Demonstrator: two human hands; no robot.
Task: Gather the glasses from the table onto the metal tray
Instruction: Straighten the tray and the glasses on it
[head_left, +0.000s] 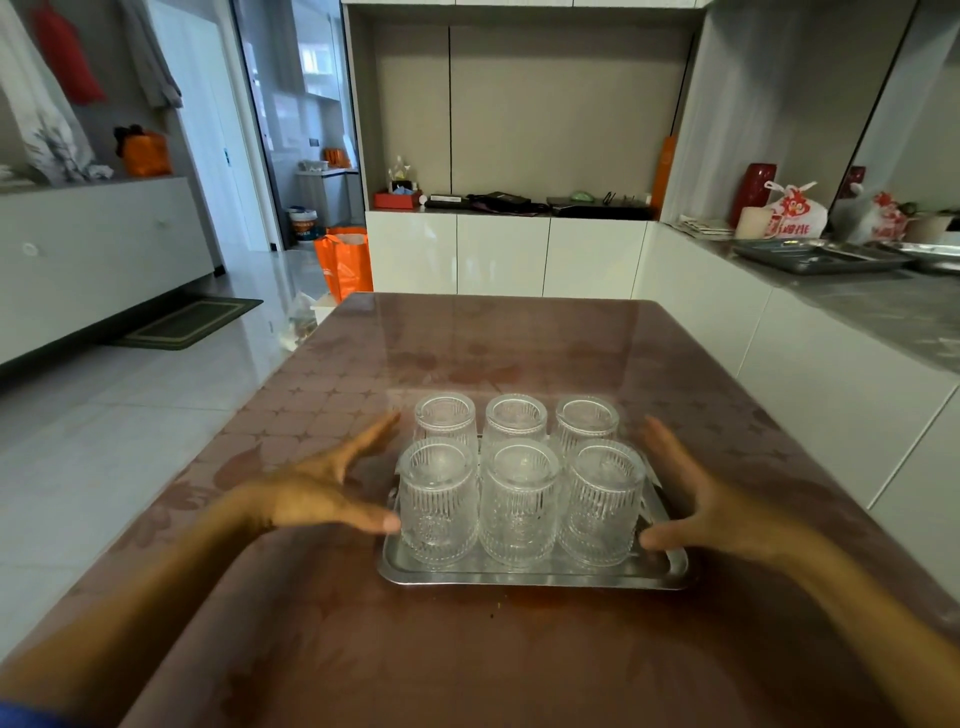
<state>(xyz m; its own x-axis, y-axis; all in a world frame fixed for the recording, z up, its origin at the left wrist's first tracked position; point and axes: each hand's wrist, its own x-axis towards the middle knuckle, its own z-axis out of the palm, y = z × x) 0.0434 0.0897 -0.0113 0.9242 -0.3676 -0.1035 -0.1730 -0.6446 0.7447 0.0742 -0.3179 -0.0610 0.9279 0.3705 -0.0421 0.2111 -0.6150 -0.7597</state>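
Six glasses stood upturned on the metal tray, squarely between the left hand and right hand, fingers spread, gripping nothing.

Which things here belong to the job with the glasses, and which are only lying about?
Belong to the job:
- six clear ribbed glasses, upside down on the tray
- shiny rectangular metal tray
- left hand and right hand, open beside the tray

Only lying about:
- orange shopping bag on the floor
- red vase
- grey compartment tray on the counter
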